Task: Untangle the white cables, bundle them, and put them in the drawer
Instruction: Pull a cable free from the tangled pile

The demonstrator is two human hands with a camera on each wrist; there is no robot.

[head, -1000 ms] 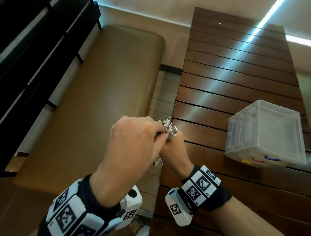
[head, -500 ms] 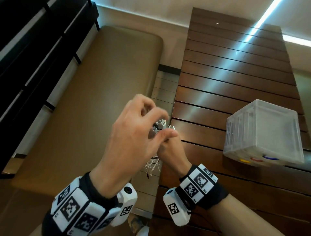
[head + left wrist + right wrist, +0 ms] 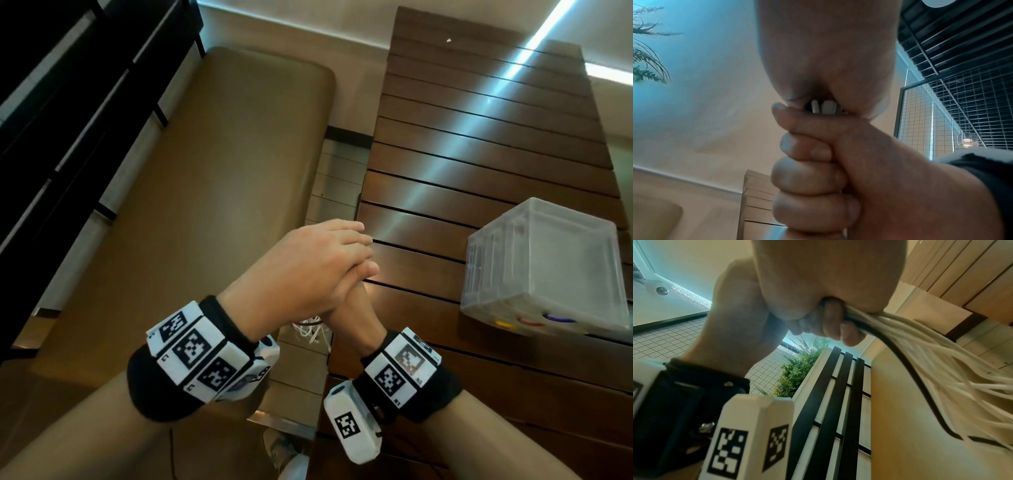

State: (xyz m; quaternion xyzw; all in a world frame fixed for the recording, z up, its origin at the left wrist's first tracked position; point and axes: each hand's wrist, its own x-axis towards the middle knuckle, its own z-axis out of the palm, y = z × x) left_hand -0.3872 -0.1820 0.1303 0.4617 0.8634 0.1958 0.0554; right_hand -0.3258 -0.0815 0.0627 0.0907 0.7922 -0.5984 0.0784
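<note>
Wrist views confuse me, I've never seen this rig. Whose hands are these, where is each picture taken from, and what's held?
There is no machine: these are a person's two bare hands, with a camera strapped to each wrist and one on the head. The head view looks down. The left hand lies flat over the right hand, beside a slatted wooden table bearing a clear plastic drawer box. The left wrist view looks along the palm at the right fist, with cable plugs poking out on top. The right wrist view shows fingers curled round the white cables, which trail away.
</note>
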